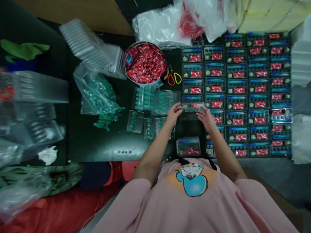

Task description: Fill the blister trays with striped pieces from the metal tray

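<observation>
My left hand (173, 116) pinches the left end of a clear plastic case (190, 117). The fingers of my right hand (207, 118) are closed on its right end. A red patterned packet and green pieces show inside the case. Just left of my left hand lie clear trays with green pieces (145, 98) and a smaller tray (135, 121). Nearer my body is a closed clear case (188, 146) with a red packet in it. Rows of filled cases (238, 89), each with a blue stick-like item and a red packet, spread to the right of my hands.
A round tub (125, 60) of red packets stands at the back, beside scissors (174, 78) with red and yellow handles. Left of it are stacked clear trays (80, 42) and a plastic bag (97, 87) spilling green pieces. White plastic bags (160, 27) lie behind.
</observation>
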